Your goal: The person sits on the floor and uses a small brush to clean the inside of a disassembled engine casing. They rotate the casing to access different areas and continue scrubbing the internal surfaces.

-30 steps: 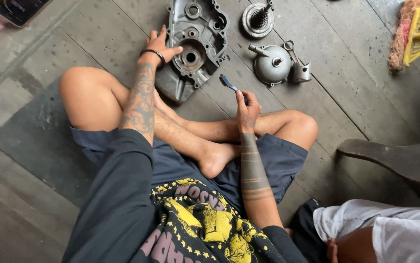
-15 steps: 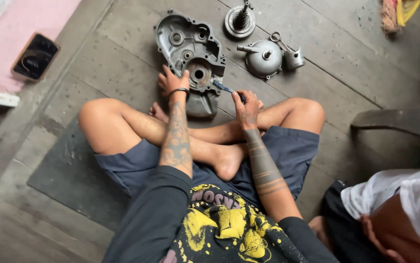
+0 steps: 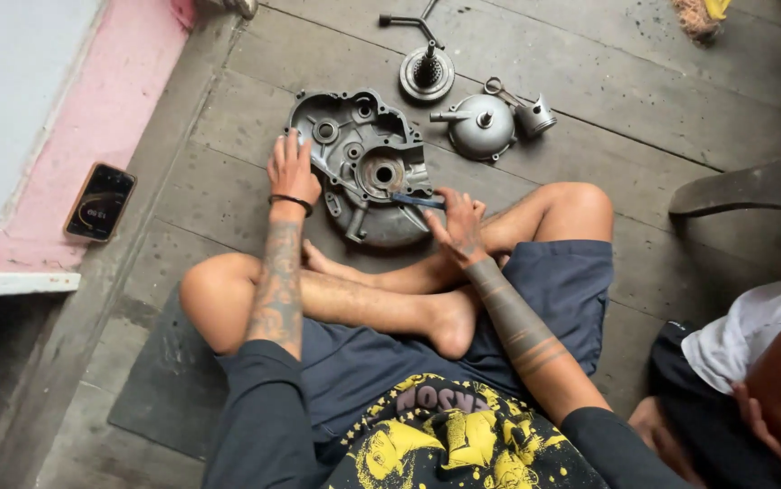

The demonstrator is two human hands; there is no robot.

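We braced the engine crankcase cover (image 3: 361, 167) on the plank floor (image 3: 644, 118) with our left hand (image 3: 293, 170) spread flat on its left rim. Our right hand (image 3: 457, 224) pinched a blue-handled tool (image 3: 416, 200), shaft pointing left toward the central bore.

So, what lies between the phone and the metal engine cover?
In the head view, only bare grey floor planks lie between the phone and the engine cover; the left hand rests on the cover's near edge.
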